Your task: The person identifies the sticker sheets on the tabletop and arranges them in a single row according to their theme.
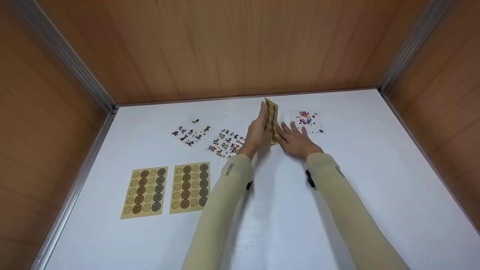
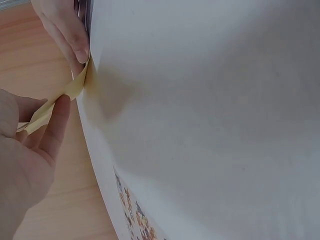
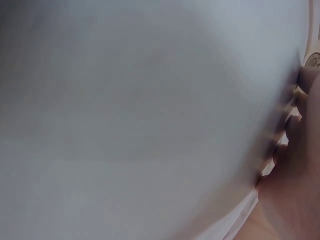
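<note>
The left hand (image 1: 257,133) pinched a tan sheet of round stickers (image 1: 272,116) between thumb and fingers along its left edge. The sheet stood nearly upright and slightly bent over the far part of the white tabletop (image 1: 397,187), its top corner near the back edge. The right hand (image 1: 296,141) lay with its fingers spread beside the sheet's lower right edge, the nearest digit touching it; whether the bottom edge met the tabletop could not be told.

Just beyond the right fingertips lay a clear sticker sheet (image 1: 305,120) with small coloured figures, leaving only a narrow gap on that side. Left of the left hand, a second clear sheet (image 1: 226,142) reached close to the wrist, and a third (image 1: 188,135) lay farther left. Two flat tan sheets, the left one (image 1: 145,193) and the right one (image 1: 190,187), sat side by side nearer the person, a thin strip of white between them; the left sleeve (image 1: 217,221) passed by the right one's lower corner. Widest room stretched rightward, from the right sleeve (image 1: 348,202) to the tabletop's right edge.
</note>
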